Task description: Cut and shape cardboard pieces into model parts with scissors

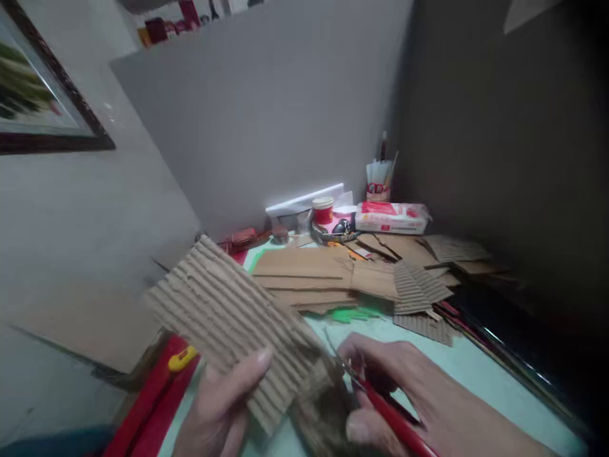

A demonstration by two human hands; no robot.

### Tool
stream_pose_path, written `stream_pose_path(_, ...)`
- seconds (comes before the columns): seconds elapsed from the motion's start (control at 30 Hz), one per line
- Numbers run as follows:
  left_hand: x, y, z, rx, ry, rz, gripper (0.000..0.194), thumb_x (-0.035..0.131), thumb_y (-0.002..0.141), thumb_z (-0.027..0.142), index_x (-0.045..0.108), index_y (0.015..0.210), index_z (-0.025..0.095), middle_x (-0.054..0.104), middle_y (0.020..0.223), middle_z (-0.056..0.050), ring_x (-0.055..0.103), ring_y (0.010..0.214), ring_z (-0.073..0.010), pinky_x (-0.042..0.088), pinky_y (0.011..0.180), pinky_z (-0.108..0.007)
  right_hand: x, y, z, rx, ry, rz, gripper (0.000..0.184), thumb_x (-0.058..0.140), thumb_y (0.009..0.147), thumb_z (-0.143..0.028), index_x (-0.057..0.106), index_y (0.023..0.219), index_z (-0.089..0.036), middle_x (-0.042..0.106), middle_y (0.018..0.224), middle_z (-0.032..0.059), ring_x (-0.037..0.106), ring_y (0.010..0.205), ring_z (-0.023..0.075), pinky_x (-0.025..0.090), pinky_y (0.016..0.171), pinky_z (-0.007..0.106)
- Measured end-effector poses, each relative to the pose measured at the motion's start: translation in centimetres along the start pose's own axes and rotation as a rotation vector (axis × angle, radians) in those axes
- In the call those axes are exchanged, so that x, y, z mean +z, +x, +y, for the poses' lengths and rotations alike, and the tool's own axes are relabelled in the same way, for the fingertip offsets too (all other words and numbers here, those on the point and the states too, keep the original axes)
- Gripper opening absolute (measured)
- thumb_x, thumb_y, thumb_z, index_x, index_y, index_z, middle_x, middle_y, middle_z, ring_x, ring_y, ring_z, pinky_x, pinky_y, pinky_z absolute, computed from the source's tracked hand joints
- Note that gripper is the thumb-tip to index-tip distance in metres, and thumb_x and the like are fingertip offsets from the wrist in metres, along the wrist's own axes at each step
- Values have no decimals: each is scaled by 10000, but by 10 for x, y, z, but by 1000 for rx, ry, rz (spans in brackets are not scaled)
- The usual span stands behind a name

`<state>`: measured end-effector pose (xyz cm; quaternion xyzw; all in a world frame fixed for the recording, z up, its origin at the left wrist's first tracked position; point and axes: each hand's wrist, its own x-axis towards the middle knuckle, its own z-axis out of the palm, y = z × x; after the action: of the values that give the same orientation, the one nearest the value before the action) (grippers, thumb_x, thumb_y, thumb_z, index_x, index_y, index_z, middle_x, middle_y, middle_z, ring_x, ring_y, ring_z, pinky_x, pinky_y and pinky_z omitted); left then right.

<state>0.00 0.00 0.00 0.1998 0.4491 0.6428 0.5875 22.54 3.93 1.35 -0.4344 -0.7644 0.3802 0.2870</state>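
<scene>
"While the left hand [219, 401] grips the ridged cardboard sheet [228, 311] at seven o'clock, what's the right hand [404, 371] doing?"

"Grasping red-handled scissors [394, 417] at five; smaller pieces [412, 287] at four look already cut, while this sheet's trimming seems unfinished."

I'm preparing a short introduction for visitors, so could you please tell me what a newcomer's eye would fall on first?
Probably the ridged cardboard piece in the left hand, left of centre. Next might come the red-handled tool in the right hand, lower right, then the red cup farther back.
</scene>
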Motion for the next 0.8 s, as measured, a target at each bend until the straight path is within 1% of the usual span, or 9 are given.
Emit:
stream_pose_path(0.07,-1,4,0,47,67,17,124,934,728,130,863,783,216,853,835,-41,768,1164,-314,627,1020,-342,1,0,0,0,2,3,431,719,908,-657,707,856,-230,541,619,-35,486,635,171,415,574,271)
stream_pose_path(0.17,0,7,0,80,122,19,130,968,685,170,860,758,171,845,803,-61,799,1064,-310,664,916,-294,1,-1,0,7,8,-6,424,726,903,-645,692,830,-229,542,619,-35,483,633,169,408,565,267)
stream_pose_path(0.3,5,5,1,80,103,-6,154,982,655,160,855,739,181,853,847,-50,820,957,-258,662,816,-215,-1,-2,0,39,18,-65,405,731,898,-590,630,751,-226,546,627,-32,462,613,157,379,534,258)
stream_pose_path(0.37,8,4,1,82,90,-4,152,977,659,147,849,734,181,855,871,-52,821,938,-245,659,801,-204,-2,-3,1,69,8,-108,384,720,899,-536,585,717,-226,552,639,-26,451,603,153,362,522,258)
stream_pose_path(0.43,8,3,0,81,75,12,156,971,662,137,845,743,181,853,879,-49,820,915,-234,658,795,-202,-3,-5,3,77,-23,-119,339,691,909,-474,563,712,-230,569,656,-14,469,615,161,364,526,260)
stream_pose_path(0.53,6,3,-2,33,71,41,171,963,672,137,841,787,173,850,886,-54,820,899,-235,665,819,-230,-3,-8,6,40,-65,-85,278,610,945,-400,560,723,-240,584,658,5,509,641,183,361,519,261)
stream_pose_path(0.63,5,6,-4,-5,79,64,187,951,685,139,830,828,146,848,914,-84,820,923,-273,680,862,-303,-1,-10,7,18,-44,-73,270,589,943,-379,549,713,-244,581,643,11,501,620,183,348,492,259)
stream_pose_path(0.73,9,9,-4,45,-6,170,180,883,737,96,829,903,143,847,961,-90,824,912,-290,695,857,-364,1,-7,7,58,-6,-100,291,615,915,-409,520,697,-242,573,661,14,473,621,178,318,480,260)
stream_pose_path(0.8,13,11,-3,90,-87,251,237,804,807,75,828,1023,171,845,1025,-75,821,973,-294,686,903,-402,2,-5,8,118,19,-144,302,634,891,-438,500,702,-243,548,664,4,436,624,173,290,488,268)
